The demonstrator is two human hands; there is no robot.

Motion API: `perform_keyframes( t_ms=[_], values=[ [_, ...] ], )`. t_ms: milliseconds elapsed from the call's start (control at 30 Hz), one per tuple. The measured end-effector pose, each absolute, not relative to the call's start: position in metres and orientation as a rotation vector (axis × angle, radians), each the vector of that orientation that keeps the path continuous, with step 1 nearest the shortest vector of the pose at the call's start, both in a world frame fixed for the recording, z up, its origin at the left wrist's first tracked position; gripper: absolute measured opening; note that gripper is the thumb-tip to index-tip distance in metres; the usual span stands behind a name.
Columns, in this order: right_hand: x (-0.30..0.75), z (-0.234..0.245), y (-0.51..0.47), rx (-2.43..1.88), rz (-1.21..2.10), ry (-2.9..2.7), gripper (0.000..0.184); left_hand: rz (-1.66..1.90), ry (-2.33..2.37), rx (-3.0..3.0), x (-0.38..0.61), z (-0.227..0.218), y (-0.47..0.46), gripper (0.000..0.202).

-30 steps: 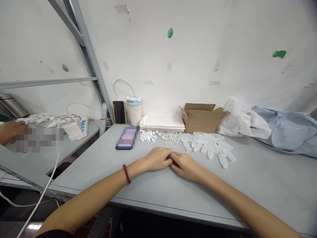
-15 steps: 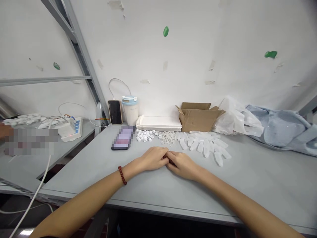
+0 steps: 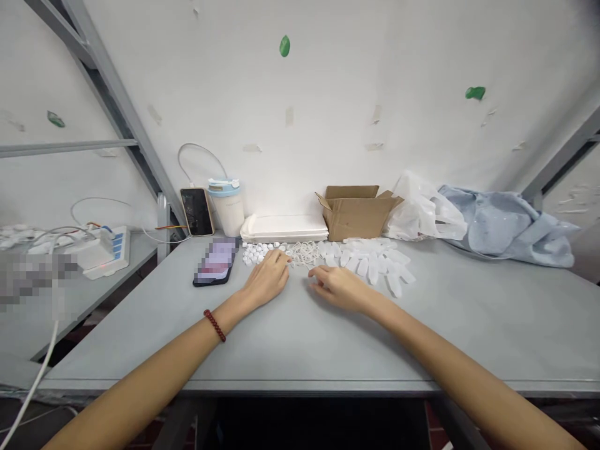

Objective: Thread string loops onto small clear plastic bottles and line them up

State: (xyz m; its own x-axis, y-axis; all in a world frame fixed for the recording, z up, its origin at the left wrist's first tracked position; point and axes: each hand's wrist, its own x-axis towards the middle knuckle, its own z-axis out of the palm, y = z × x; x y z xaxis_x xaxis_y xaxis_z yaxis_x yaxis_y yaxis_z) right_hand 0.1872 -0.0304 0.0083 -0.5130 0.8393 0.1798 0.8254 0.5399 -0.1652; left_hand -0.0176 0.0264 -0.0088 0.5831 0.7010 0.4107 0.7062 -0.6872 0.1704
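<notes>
My left hand (image 3: 268, 277), above a red bead bracelet, reaches over the near edge of a pile of small white caps (image 3: 253, 252). Its fingers are loosely bent and apart, with nothing visible in them; the fingertips are partly hidden. Just right of the caps lies a tangle of thin white cords or rings (image 3: 304, 252). My right hand (image 3: 341, 287) rests low over the table, fingers curved and apart, nothing seen between them. It is near the cords and the frosted, flat oblong pieces (image 3: 372, 269) spread behind it.
A phone (image 3: 216, 261) lies left of the caps. Along the wall stand a charging phone (image 3: 197, 211), a cup (image 3: 228, 209), a white stack (image 3: 285, 229), a cardboard box (image 3: 356, 219), a plastic bag (image 3: 422, 212) and blue cloth (image 3: 510, 228). A power strip (image 3: 110, 256) sits on the neighbouring table.
My hands were clasped together; now they are apart. The left has moved up to the caps, the right stays beside the oblong pieces. The view has shifted to the right.
</notes>
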Motion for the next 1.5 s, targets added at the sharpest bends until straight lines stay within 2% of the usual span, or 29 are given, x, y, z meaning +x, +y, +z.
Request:
perform_keyframes(
  t_ms=[133, 333, 667, 1000, 1500],
  values=[
    [0.197, 0.013, -0.024, -1.501, -0.058, -2.437, 0.022, -0.649, -1.109, -2.858, -0.015, -0.017, 0.031, 0.033],
    [0.201, 0.013, -0.019, -1.788, -0.444, -2.274, 0.02, -0.649, -1.171, -2.868, -0.017, -0.019, 0.034, 0.027],
    [0.199, 0.007, -0.017, -1.914, -0.472, -2.358, 0.022, -0.864, -1.342, -2.877, -0.018, -0.02, 0.038, 0.018],
    [0.198, 0.004, -0.017, -1.881, -0.5, -2.422, 0.021, -1.155, -1.298, -2.779, -0.011, -0.015, 0.048, 0.023],
    [0.195, 0.0, -0.016, -1.854, -0.53, -2.449, 0.02, -1.668, -1.579, -2.892, -0.005, -0.003, 0.044, 0.022]
  ],
)
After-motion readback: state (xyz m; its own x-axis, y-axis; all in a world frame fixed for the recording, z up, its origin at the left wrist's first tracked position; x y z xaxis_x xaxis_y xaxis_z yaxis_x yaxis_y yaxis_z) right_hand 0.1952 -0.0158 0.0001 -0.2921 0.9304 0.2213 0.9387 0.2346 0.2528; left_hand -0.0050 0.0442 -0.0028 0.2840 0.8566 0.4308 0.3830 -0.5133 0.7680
